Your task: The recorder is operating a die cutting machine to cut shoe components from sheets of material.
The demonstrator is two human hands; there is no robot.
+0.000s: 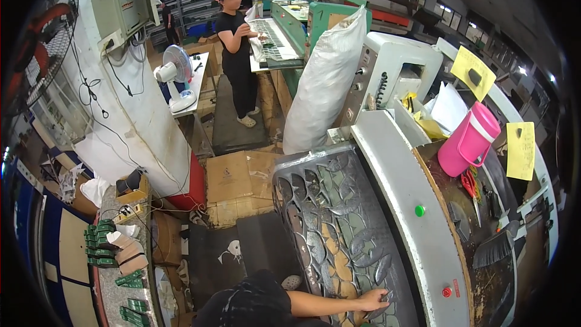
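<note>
My left hand (372,300) reaches to the right across the near end of a cutting bed (357,169). Its fingers bend together at a dark sheet (363,233) cut into curved, leaf-like shapes. What they pinch is too small to make out. Tan pieces (342,266) and grey-green ones show through the curved openings beside my wrist. A black sleeve (242,303) covers my upper arm. My right hand is out of the picture.
A grey machine beam (399,163) with green and red buttons runs along the bed's right. Beyond it lie a pink jug (469,139), red-handled scissors (471,184) and a brush (496,248). Flattened cardboard (236,175) covers the floor ahead. A co-worker (233,54) stands at another table.
</note>
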